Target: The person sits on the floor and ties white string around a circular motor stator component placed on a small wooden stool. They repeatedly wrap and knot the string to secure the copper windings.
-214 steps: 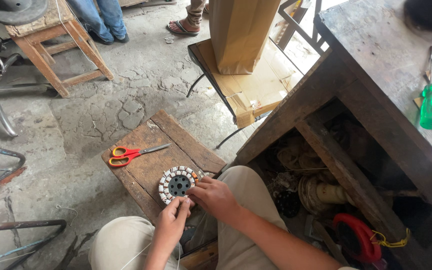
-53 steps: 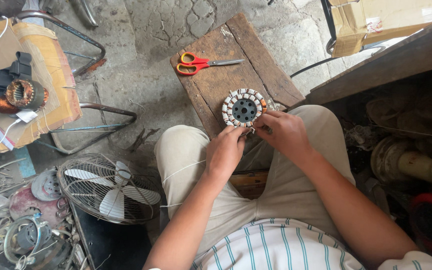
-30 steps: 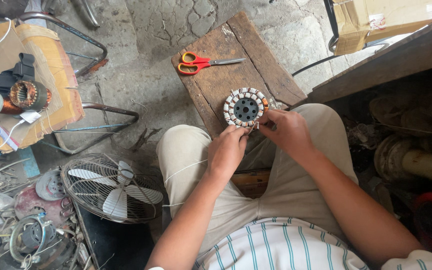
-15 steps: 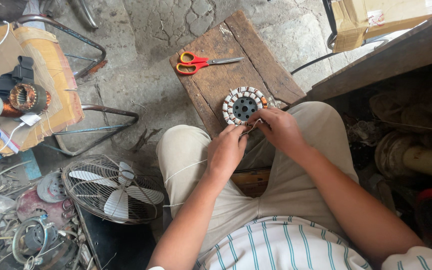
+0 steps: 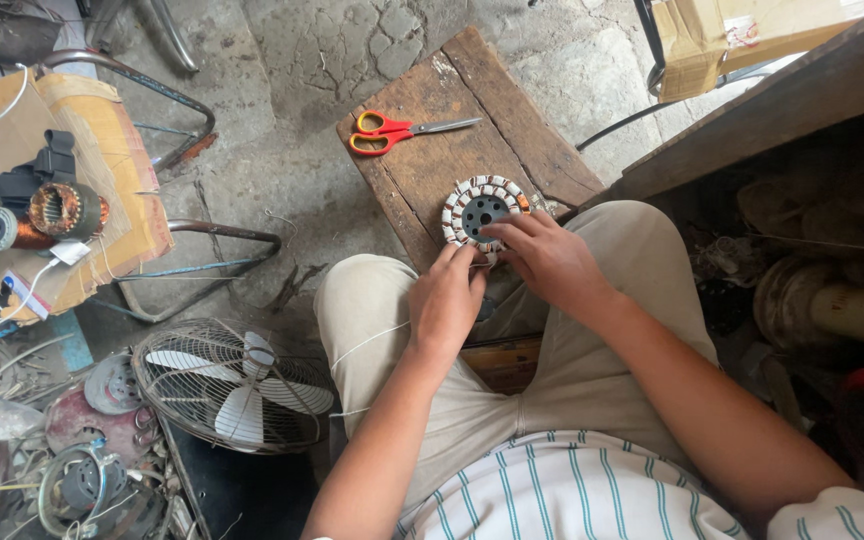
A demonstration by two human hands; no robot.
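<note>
both hands [image 5: 497, 285] on round stator [image 5: 482, 208]

Both arms reach forward from a seated body, knees spread wide, and the hands meet at the round stator [image 5: 482, 212] on the near edge of the wooden board. The left hand [image 5: 445, 300] comes straight up the middle, forearm bare, wrist level, back of the hand up, fingertips curled against the stator's near rim. The right hand [image 5: 550, 262] comes in from the stator's right side, forearm slanting across the thigh, wrist bent slightly inward. Its fingers [image 5: 500, 226] stretch over the stator's lower right edge, pressing on it, thumb tucked toward the left hand. The two hands sit just beside each other, nearly touching.
</note>
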